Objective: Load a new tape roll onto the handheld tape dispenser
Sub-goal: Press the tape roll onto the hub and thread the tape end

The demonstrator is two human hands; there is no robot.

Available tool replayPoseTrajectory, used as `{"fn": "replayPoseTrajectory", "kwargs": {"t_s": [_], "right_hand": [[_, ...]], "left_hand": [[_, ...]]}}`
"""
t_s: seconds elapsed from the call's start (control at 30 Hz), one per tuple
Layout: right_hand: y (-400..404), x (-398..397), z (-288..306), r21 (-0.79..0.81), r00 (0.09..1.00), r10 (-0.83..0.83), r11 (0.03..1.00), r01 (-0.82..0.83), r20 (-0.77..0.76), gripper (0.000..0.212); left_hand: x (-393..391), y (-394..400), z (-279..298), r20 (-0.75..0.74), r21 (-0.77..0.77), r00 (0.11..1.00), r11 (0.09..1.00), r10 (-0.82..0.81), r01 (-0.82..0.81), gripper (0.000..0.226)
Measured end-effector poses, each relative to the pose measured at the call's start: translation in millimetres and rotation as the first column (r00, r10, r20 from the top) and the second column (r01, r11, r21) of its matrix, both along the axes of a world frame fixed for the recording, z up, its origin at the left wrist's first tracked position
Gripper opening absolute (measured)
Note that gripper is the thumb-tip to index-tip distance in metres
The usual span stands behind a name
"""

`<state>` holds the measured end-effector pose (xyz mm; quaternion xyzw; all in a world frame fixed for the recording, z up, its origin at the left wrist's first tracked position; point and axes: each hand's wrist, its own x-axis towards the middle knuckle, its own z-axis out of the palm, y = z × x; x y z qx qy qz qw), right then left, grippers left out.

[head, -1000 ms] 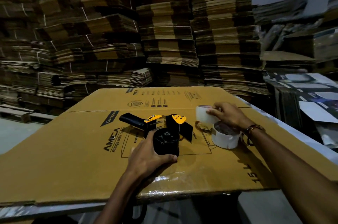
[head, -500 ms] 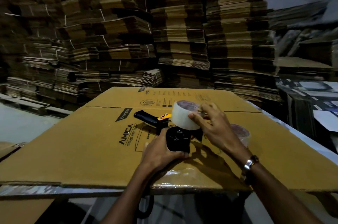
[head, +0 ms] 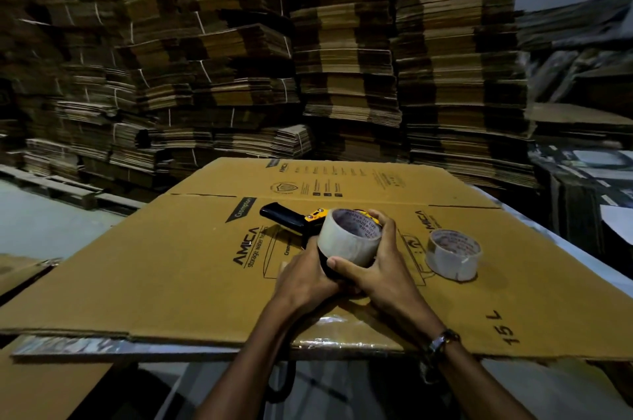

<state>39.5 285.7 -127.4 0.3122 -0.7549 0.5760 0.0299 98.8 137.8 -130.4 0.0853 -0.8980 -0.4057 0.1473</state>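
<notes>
Landmark: a flattened cardboard box [head: 171,269] printed "AMICA" and "Crompton", lying flat across the desk [head: 561,248]; every place below is given from this box.
Tape dispenser [head: 291,219]: on the box near its middle, lying on its side; the black handle points toward the far left of the box, and yellow parts show just beside the roll. Its spool end is hidden by the roll and the hands.
Tape roll [head: 349,241]: clear tape on a printed core, held tilted over the dispenser's spool end, above the middle of the box, open core facing up and away. Whether it is seated on the spool cannot be told.
Left hand [head: 305,277]: near the box's middle, just toward the near edge from the dispenser; fingers curled round the dark lower part of the dispenser under the roll, gripping it.
Right hand [head: 383,269]: beside the left hand, to its right; thumb on the roll's near side and fingers wrapped over its far rim, gripping the roll. A bracelet [head: 442,341] sits on the wrist, over the box's near edge.
Second tape roll [head: 454,253]: standing flat on the box, right of the hands and apart from them.
Beyond the box's far edge: tall stacks of flattened cartons [head: 342,60].
</notes>
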Motion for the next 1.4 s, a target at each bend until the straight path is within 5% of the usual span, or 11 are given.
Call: {"fn": "replayPoseTrajectory", "kwargs": {"t_s": [0.23, 0.6, 1.1, 1.4], "right_hand": [[-3.0, -7.6, -5.0, -0.017, 0.993, 0.028, 1.000, -0.026, 0.117, 0.105], [2.3, -6.4, 0.5, 0.106, 0.989, -0.039, 0.993, 0.054, -0.139, 0.099], [6.4, -2.4, 1.6, 0.141, 0.976, 0.015, 0.990, 0.016, -0.216, 0.093], [7.8, -12.4, 7.2, 0.247, 0.989, 0.027, 0.969, 0.010, -0.146, 0.110]], "left_hand": [[1.6, -2.8, 0.6, -0.022, 0.063, 0.999, 0.998, -0.028, 0.029, 0.128], [2.0, -2.2, 0.2, -0.066, 0.036, 0.997, 0.998, -0.046, 0.048, 0.116], [0.6, -4.2, -3.4, -0.069, 0.019, 0.997, 0.999, -0.040, 0.042, 0.101], [-3.4, -6.1, -9.3, -0.063, 0.002, 0.998, 1.000, -0.025, 0.025, 0.093]]}}
